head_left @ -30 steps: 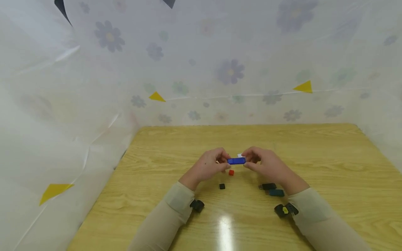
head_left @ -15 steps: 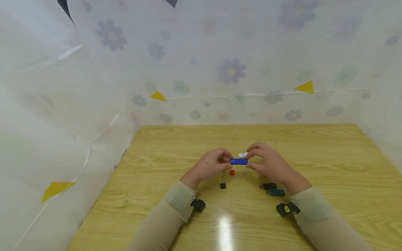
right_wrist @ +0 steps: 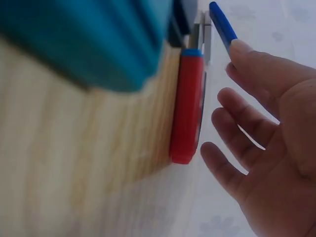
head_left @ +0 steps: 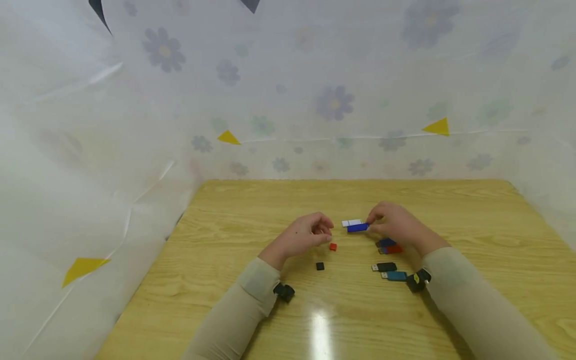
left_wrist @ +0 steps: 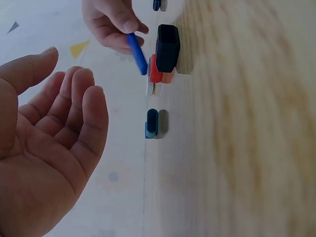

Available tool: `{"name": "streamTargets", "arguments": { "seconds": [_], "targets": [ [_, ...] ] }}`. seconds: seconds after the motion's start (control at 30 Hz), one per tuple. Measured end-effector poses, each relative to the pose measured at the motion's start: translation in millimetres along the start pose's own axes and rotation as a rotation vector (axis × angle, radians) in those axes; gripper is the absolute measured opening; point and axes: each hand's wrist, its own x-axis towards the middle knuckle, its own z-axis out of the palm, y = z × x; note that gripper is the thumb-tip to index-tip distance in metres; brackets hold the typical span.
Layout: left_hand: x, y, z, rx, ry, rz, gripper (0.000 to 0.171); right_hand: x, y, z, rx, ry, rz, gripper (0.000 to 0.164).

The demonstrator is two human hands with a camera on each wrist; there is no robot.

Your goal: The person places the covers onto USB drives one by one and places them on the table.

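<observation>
My right hand [head_left: 396,225] pinches one end of a blue USB stick [head_left: 357,228] between thumb and fingertips, above the table. In the right wrist view the same blue stick [right_wrist: 223,23] points away from the thumb, the other fingers spread loosely. My left hand [head_left: 301,235] is apart from the stick, its fingers loosely bent around nothing; the left wrist view shows its bare palm [left_wrist: 49,163]. A white USB stick [head_left: 352,223] lies just behind the blue one. Near the left fingertips sits a small red cap [head_left: 333,247], with a small black cap [head_left: 320,266] closer to me.
Right of the middle lie a dark blue USB stick [head_left: 387,242], a red one [head_left: 392,249], a black one [head_left: 385,267] and a teal one [head_left: 396,276]. The wooden table [head_left: 252,200] ends at a flower-patterned sheet [head_left: 297,100].
Both hands held the blue stick's ends before; the left hand has let go. The right hand has carried it rightward, uncovering the white, dark blue and red sticks.
</observation>
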Motion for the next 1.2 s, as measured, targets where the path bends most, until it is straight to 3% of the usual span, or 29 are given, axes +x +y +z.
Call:
{"name": "streamTargets", "arguments": {
  "seconds": [0.2, 0.63, 0.83, 1.0, 1.1, 1.2],
  "targets": [
    [-0.4, -0.9, 1.2, -0.006, -0.019, -0.012, 0.028, 10.5, 6.1, 2.3, -0.033, -0.103, 0.031, 0.011],
    [0.6, -3.1, -0.2, 0.018, -0.014, -0.013, 0.025, 20.2, -0.3, 4.5, -0.176, -0.129, 0.012, 0.010],
    [0.1, -4.4, -1.7, 0.001, -0.005, -0.004, 0.026, 21.2, 1.6, 5.5, -0.172, -0.124, 0.031, 0.011],
    [-1.9, -4.3, -6.8, 0.024, 0.040, -0.052, 0.024, 17.5, 0.1, 3.9, -0.128, -0.103, 0.033, 0.009],
    [-2.9, -4.4, -11.2, 0.063, 0.074, -0.088, 0.022, 10.8, 1.8, 2.8, -0.083, -0.059, 0.024, 0.007],
    [-2.6, -6.7, -15.7, 0.114, 0.092, -0.121, 0.022, -0.4, 3.4, 0.5, -0.027, 0.009, 0.034, 0.016]
  ]
}}
